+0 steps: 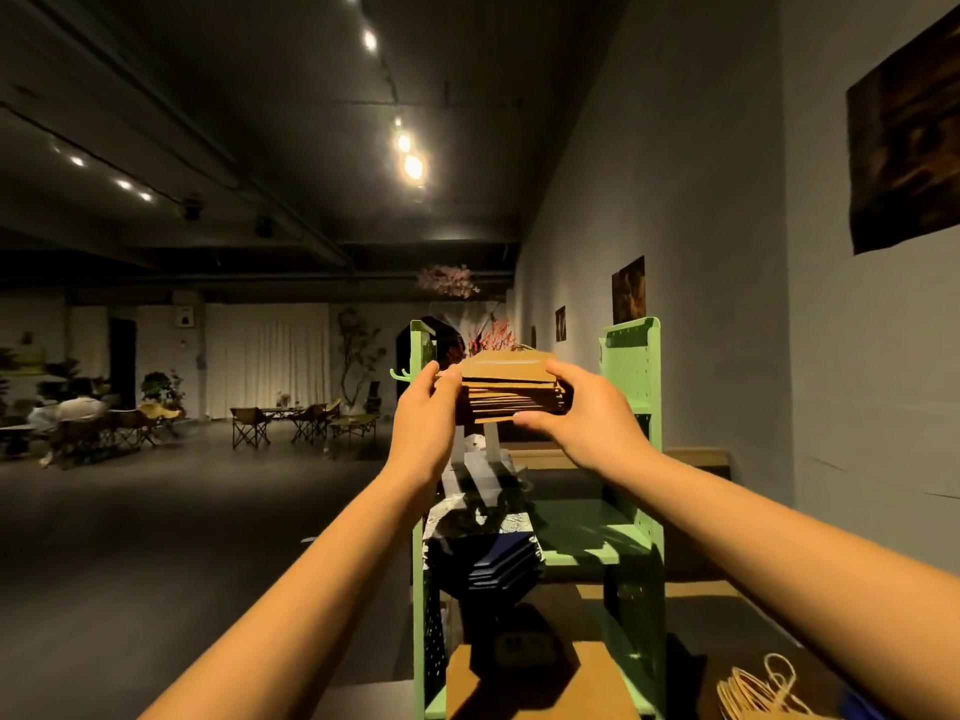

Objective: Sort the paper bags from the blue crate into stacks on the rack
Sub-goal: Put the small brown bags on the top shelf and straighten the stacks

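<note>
A thick stack of folded brown paper bags [506, 389] is held up at the top level of the green rack [631, 387]. My left hand [423, 418] grips the stack's left end and my right hand [582, 413] grips its right end, thumb under the front edge. Lower in the rack lie black-and-white patterned bags [480, 504] and, beneath them, a pile of dark blue bags [496, 561]. A brown sheet or bag [540, 688] lies on the lowest shelf. The blue crate shows only as a sliver [860, 706] at the bottom right.
Paper bag handles of twine [758, 691] stick up at the bottom right. A grey wall with dark pictures [904, 142] runs along the right. Folding chairs [306, 423] and plants stand far back on the open dark floor to the left.
</note>
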`<state>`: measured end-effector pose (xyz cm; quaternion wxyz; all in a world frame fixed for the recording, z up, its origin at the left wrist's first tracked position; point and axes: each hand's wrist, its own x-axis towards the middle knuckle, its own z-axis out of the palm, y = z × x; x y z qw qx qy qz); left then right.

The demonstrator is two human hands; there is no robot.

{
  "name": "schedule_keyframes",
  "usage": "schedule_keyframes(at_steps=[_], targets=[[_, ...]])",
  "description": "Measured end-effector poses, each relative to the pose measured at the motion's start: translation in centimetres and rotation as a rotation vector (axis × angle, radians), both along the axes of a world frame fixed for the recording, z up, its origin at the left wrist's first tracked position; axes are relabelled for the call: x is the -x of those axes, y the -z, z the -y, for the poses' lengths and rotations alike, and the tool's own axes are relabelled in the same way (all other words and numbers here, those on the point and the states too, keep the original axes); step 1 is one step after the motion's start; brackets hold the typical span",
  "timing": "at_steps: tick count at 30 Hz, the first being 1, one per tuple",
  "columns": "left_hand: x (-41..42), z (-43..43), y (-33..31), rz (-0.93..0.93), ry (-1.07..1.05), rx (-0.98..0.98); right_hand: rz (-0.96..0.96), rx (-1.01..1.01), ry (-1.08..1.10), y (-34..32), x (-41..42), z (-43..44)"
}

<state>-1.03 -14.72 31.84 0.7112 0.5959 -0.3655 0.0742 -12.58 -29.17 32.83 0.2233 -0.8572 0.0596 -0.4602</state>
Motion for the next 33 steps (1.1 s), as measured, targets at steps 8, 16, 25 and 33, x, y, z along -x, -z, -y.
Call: schedule_keyframes(at_steps=[8,16,25,33], targets=[[0.1,-0.7,3.3,0.294,-0.062,-0.069,-0.074,-0.185,-0.090,-1.4,-0.9,1.5],[0.0,1.5,3.2,0.200,-0.213,0.053,-0.007,-0.289,-0.074,-1.2,-3.7,-0.8],[1.1,3.3,2.6,0.089,-0.344,0.243,0.144,-0.479,0.002,-1.2,-5.1,-2.0],[-0.1,2.7,2.4,0.075,-0.320,0.283,0.172,-0.479,-0.177,0.2,-4.8,-1.4]])
